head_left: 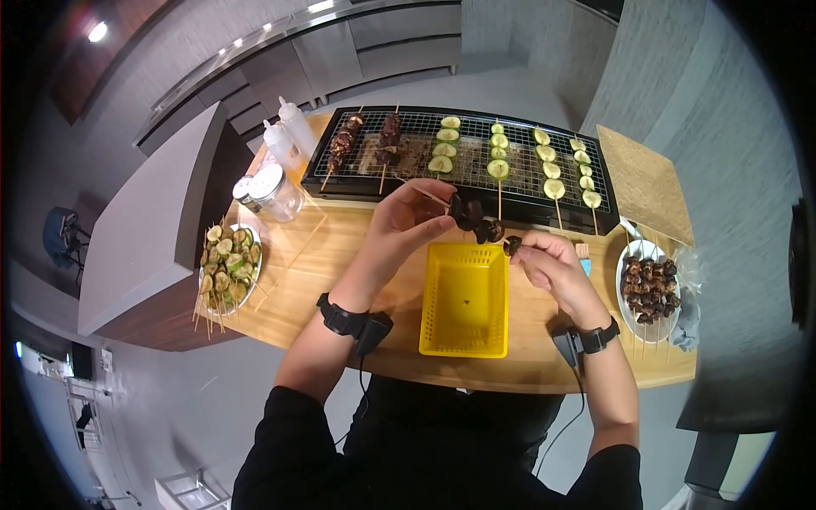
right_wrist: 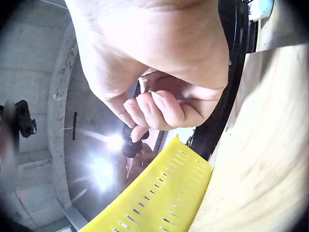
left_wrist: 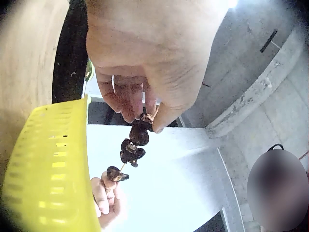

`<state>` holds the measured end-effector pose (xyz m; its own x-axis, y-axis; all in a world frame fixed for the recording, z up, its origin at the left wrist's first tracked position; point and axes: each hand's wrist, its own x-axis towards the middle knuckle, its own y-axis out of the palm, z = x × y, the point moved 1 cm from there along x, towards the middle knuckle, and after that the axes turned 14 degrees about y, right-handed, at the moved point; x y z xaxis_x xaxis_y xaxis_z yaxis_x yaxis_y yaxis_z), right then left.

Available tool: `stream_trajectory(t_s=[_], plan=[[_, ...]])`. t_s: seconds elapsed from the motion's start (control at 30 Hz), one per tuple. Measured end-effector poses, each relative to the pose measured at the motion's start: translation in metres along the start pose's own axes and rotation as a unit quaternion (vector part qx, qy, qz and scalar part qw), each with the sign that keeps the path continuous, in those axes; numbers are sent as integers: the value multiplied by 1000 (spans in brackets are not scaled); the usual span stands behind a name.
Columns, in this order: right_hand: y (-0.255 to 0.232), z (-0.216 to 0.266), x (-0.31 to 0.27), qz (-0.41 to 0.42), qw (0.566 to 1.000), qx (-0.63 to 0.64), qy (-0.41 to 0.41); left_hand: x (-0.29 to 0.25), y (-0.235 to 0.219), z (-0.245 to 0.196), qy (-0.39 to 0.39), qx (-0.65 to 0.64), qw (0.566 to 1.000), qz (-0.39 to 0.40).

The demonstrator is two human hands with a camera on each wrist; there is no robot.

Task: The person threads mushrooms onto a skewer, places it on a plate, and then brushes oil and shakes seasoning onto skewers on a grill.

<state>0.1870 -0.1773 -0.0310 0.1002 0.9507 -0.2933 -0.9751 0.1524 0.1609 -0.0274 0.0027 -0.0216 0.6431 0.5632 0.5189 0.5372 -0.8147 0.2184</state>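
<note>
Both hands hold one skewer of dark brown mushroom-like pieces (head_left: 489, 231) above a yellow basket (head_left: 427, 340). The left hand (head_left: 405, 223) pinches it between thumb and fingers at the upper left. At the lower right end, the right hand (head_left: 557, 270) grips beside the last piece. In the left wrist view, the dark pieces (left_wrist: 139, 135) hang below the left hand's fingertips, spaced along the stick, with the right hand (left_wrist: 107, 200) at the far end. Curled fingers of the right hand (right_wrist: 154, 108) hide most of the stick in the right wrist view.
Behind is a black grill (head_left: 544, 206) with dark skewers and sliced green vegetable skewers. Left are bottles (head_left: 283, 144), jars (head_left: 276, 191) and a plate of vegetable skewers (head_left: 229, 268). Right are a brush (head_left: 584, 259), a plate of dark skewers (head_left: 649, 293) and a wooden board (head_left: 648, 183).
</note>
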Motion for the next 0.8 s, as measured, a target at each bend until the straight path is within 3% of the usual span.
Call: stream_trajectory(t_s=[0.17, 0.37, 0.47, 0.8], plan=[[1, 1, 0, 1, 1000, -8, 4, 0, 4, -4, -29, -26, 999, 10], [0, -1, 1, 6, 1000, -27, 9, 1, 2, 1, -8, -36, 999, 19], [3, 0, -2, 7, 1000, -29, 11, -1, 2, 5, -14, -18, 998, 66], [2, 1, -1, 13, 999, -46, 13, 1, 3, 5, -2, -14, 999, 52]])
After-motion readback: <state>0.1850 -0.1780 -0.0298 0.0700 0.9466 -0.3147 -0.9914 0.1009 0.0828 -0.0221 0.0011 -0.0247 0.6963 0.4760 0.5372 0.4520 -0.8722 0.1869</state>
